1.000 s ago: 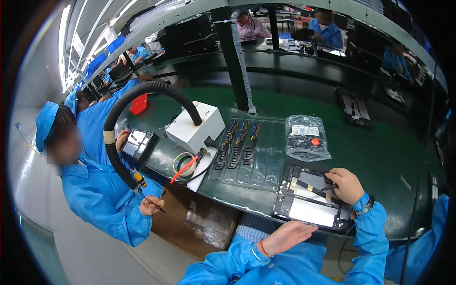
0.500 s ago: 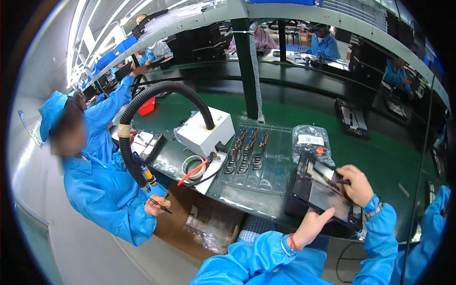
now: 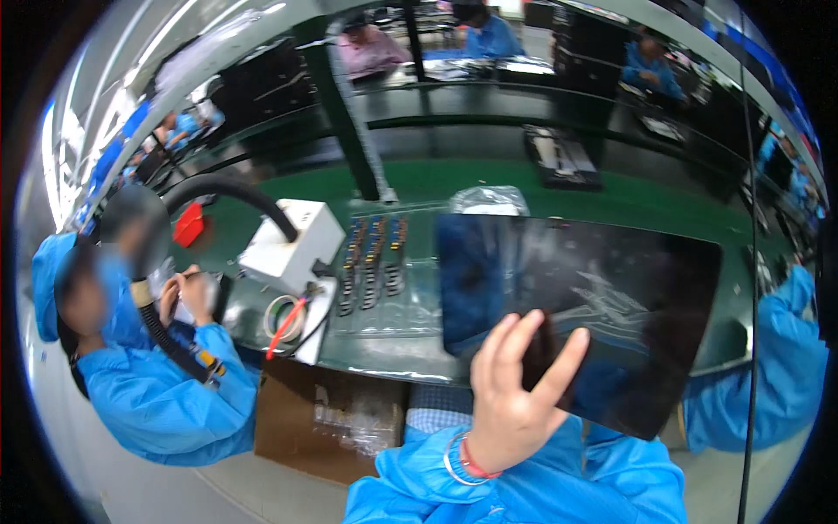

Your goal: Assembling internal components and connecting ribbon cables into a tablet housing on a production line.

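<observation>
A large flat black tablet-like device (image 3: 646, 288) is tilted up in front of me, its glossy face toward me with reflections and smudges on it. My left hand (image 3: 515, 410) lies at its lower left part, fingers stretched and apart over the glossy surface. My right hand is hidden, apparently behind the device, and a blue sleeve shows below the lower edge. To the left of the device, a clear plastic tray (image 3: 415, 323) holds rows of small dark parts with orange and blue ends. A clear plastic bag (image 3: 489, 201) shows above the device's upper edge.
Left on the green bench stand a white box (image 3: 292, 249) with a black flexible hose (image 3: 218, 188), a tape roll (image 3: 278, 319) and a red-orange tool (image 3: 286, 327). A cardboard box (image 3: 288, 419) is below. A co-worker (image 3: 157, 393) sits left; another device (image 3: 559, 157) lies farther back.
The device has been raised off the bench and turned with its glossy face toward me. My left hand has shifted onto that face; my right hand has gone out of sight. The view has swung right.
</observation>
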The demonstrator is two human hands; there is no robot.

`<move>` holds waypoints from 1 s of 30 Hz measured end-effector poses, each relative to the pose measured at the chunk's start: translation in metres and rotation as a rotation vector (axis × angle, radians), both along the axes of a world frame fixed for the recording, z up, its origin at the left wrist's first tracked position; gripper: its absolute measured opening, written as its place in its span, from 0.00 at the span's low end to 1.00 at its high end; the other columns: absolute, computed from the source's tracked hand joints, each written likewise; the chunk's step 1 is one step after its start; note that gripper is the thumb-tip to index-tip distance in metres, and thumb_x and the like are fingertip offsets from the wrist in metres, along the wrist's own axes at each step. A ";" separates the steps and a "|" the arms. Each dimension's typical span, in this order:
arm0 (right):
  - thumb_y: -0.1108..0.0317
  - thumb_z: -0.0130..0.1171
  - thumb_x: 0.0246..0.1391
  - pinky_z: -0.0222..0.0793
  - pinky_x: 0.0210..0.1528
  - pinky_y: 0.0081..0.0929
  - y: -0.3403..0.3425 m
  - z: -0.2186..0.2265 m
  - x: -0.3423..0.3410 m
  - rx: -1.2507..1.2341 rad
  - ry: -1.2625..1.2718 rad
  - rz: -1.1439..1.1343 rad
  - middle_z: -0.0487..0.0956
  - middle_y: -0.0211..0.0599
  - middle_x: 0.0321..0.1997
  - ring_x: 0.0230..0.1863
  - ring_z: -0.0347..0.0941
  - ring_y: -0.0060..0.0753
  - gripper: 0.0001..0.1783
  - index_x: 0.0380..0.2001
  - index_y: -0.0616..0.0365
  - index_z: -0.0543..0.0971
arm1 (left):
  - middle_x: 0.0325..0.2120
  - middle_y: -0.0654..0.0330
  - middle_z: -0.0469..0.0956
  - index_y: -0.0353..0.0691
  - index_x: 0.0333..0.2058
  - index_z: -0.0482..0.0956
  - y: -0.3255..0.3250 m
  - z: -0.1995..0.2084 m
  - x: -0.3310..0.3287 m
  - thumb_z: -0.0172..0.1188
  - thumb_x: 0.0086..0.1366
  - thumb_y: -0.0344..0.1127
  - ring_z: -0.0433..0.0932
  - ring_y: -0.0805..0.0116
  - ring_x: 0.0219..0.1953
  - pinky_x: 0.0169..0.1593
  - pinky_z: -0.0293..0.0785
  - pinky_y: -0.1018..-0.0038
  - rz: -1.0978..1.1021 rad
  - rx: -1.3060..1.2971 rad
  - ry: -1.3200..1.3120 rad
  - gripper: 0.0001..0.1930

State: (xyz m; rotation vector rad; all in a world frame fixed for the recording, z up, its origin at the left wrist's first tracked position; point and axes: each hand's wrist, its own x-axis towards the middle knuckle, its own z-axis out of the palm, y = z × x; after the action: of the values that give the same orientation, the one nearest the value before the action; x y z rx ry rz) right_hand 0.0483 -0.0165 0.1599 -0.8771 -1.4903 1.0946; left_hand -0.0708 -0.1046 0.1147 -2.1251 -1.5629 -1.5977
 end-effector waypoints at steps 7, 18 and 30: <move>0.74 0.47 0.54 0.65 0.47 0.21 -0.003 0.000 0.032 -0.082 -0.005 -0.209 0.71 0.38 0.49 0.46 0.68 0.26 0.21 0.52 0.59 0.68 | 0.52 0.52 0.60 0.57 0.44 0.77 -0.018 -0.002 0.012 0.65 0.26 0.30 0.59 0.49 0.52 0.53 0.57 0.60 0.202 -0.081 0.211 0.36; 0.70 0.47 0.56 0.67 0.45 0.21 -0.001 -0.017 0.053 -0.150 0.061 -0.268 0.70 0.37 0.49 0.45 0.68 0.22 0.21 0.55 0.57 0.65 | 0.53 0.52 0.59 0.57 0.48 0.75 -0.011 -0.009 -0.001 0.65 0.29 0.26 0.58 0.46 0.54 0.55 0.58 0.58 0.125 -0.124 0.182 0.38; 0.88 0.45 0.30 0.65 0.50 0.32 0.070 -0.038 0.029 0.500 -0.766 0.170 0.73 0.54 0.46 0.48 0.69 0.53 0.27 0.41 0.66 0.74 | 0.39 0.61 0.74 0.36 0.45 0.72 0.034 -0.105 0.048 0.56 0.61 0.35 0.72 0.73 0.41 0.47 0.67 0.76 -0.744 -0.822 -1.450 0.15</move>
State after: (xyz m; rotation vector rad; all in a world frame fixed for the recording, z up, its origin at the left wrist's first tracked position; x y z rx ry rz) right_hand 0.0776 0.0539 0.1222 -0.8535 -2.3736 0.4430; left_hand -0.0227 -0.0706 0.0097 -1.8187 -1.9575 -3.9022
